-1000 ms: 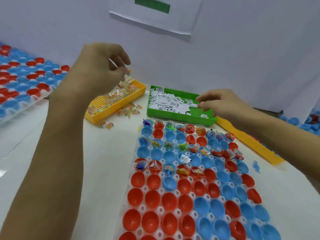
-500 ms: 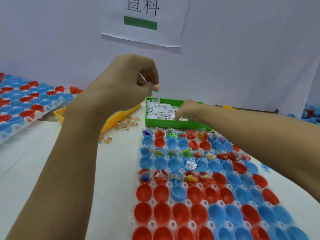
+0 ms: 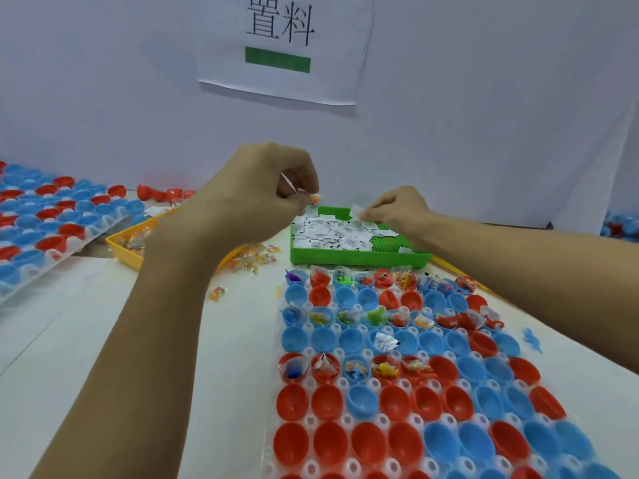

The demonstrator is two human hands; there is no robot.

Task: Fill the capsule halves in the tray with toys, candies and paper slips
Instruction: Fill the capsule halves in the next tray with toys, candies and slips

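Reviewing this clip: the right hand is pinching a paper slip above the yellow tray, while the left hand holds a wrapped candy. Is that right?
Not quite. In the head view the right hand pinches a paper slip above the green tray, which holds the slips, not the yellow tray, which holds candies. The rest stands: the left hand holds a wrapped candy.

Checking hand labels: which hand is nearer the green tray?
Right. The right hand pinches a paper slip directly over the green tray; the left hand holds a candy above its left edge.
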